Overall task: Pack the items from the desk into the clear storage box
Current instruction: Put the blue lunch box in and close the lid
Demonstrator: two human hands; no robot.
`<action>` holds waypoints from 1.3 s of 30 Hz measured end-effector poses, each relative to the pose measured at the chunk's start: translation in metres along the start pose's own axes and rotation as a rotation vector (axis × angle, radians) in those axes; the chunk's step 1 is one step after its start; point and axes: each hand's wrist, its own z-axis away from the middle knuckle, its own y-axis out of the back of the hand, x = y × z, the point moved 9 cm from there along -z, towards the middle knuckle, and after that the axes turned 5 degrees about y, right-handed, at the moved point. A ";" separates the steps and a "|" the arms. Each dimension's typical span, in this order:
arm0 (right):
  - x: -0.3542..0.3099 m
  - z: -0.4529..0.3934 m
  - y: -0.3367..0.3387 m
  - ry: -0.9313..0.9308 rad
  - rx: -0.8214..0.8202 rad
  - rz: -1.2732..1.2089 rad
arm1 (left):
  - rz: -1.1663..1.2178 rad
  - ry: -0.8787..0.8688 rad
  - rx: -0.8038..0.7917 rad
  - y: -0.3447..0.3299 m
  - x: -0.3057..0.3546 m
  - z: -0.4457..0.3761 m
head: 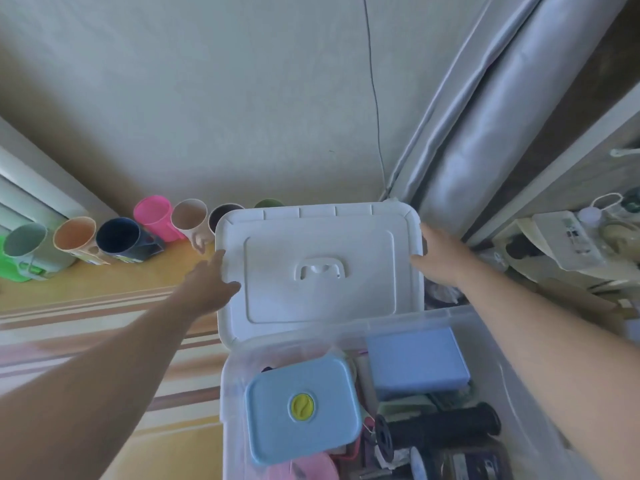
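Note:
The clear storage box point(498, 344) sits in front of me, holding a light blue lidded container point(301, 407), a pale blue block point(415, 362), a black spool point(440, 427) and other small items. Its white lid point(318, 268) is held just beyond the box, tilted toward me. My left hand point(211, 282) grips the lid's left edge with the thumb on top. My right hand point(440, 258) grips the lid's right edge.
Several plastic cups, among them a pink cup point(154, 216) and a dark blue cup point(121, 239), line the wall at the left on the yellow striped desk point(104, 306). A grey curtain point(485, 133) hangs at the right, beside cluttered shelves point(571, 244).

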 end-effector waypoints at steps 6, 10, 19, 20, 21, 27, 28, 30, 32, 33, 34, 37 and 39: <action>0.005 -0.015 -0.035 -0.107 -0.064 -0.282 | 0.304 0.037 0.013 -0.012 0.019 -0.015; 0.015 -0.014 -0.031 -0.241 0.089 -0.665 | 0.520 0.115 0.120 0.005 0.020 0.005; 0.020 0.116 0.075 0.009 0.374 -1.524 | 1.412 -0.067 0.534 0.097 0.019 0.154; 0.027 0.131 0.079 0.017 0.371 -1.603 | 1.471 -0.088 0.499 0.098 0.025 0.172; 0.033 0.147 0.082 0.038 0.359 -1.628 | 1.500 -0.096 0.441 0.093 0.026 0.187; 0.071 0.225 0.053 0.163 0.247 -1.131 | 1.493 -0.169 0.032 0.039 0.026 0.277; 0.075 0.241 0.042 0.169 0.192 -1.039 | 1.440 -0.233 -0.069 0.029 0.035 0.291; 0.090 0.268 0.015 0.147 0.130 -1.018 | 1.254 -0.274 -0.203 0.007 0.034 0.309; 0.092 0.294 -0.001 0.143 0.154 -0.947 | 0.983 -0.255 -0.184 -0.016 0.025 0.325; 0.088 0.304 -0.008 0.176 0.158 -0.889 | 0.900 -0.218 -0.155 -0.029 0.019 0.332; 0.088 0.311 -0.018 0.207 0.154 -0.840 | 0.863 -0.201 -0.130 -0.042 0.013 0.337; 0.099 0.320 -0.058 0.223 0.132 -0.673 | 0.691 -0.176 -0.038 -0.084 -0.003 0.351; 0.113 0.319 -0.084 0.173 0.115 -0.573 | 0.605 -0.116 0.011 -0.108 -0.015 0.354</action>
